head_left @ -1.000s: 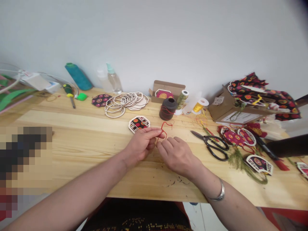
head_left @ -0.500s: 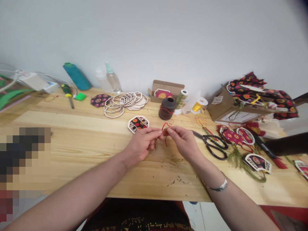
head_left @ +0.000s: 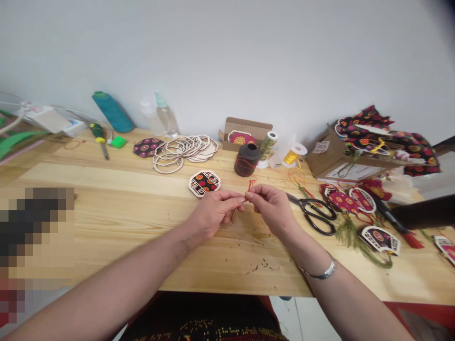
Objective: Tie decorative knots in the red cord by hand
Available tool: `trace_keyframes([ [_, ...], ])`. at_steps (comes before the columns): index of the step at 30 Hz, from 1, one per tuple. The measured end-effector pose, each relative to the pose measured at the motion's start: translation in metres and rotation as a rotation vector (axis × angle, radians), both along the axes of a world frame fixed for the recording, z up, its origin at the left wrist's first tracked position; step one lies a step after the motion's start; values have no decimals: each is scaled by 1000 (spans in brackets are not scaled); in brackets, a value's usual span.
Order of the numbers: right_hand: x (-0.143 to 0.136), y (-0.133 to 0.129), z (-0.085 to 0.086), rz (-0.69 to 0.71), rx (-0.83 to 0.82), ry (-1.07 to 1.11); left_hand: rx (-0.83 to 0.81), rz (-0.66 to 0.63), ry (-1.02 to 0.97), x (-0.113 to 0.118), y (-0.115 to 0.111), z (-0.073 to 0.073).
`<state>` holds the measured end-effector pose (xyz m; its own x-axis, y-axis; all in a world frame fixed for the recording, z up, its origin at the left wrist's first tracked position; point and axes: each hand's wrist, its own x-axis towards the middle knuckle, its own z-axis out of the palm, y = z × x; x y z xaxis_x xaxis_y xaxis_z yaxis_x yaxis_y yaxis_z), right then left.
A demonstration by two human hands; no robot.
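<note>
Over the wooden table (head_left: 117, 208), my left hand (head_left: 216, 210) and my right hand (head_left: 270, 203) meet fingertip to fingertip. Both pinch a thin red cord (head_left: 251, 183). A small loop of it stands up above the right fingers, and a loose end hangs below the left ones. Where the fingertips press together, the cord is hidden. Just behind my left hand lies an ornament (head_left: 204, 183) with a pale cut-out frame and dark patterned fabric. Black-handled scissors (head_left: 316, 213) rest to the right of my right hand.
Behind my hands stand a dark thread cone (head_left: 247, 161), a green spool (head_left: 268, 144) and a yellow spool (head_left: 294, 154). Pale wooden frames (head_left: 185, 150) are heaped at back left. Right: a cardboard box (head_left: 341, 163) with fabric, and several finished ornaments (head_left: 380, 240). A screwdriver (head_left: 99, 139) lies left.
My fingertips have come closer together. The cord's two hanging ends have become one visible end under the left hand, and its loop now rises above the right fingers.
</note>
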<state>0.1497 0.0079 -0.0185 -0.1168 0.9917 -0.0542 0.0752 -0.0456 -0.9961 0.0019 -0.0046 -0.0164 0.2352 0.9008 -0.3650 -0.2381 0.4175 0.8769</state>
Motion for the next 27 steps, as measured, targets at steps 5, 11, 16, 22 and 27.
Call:
trace_keyframes([
  [5,1,0,2,6,17,-62,6,-9,10,0,0,1],
  [11,1,-1,4,28,22,-85,-4,1,13,0,0,2],
  [16,1,-2,7,66,4,-97,-20,0,-26,-1,0,2],
  [22,2,-1,8,66,-41,-81,-1,6,-28,-1,0,2],
  [27,1,-1,10,85,-40,-79,0,2,12,-1,-1,2],
])
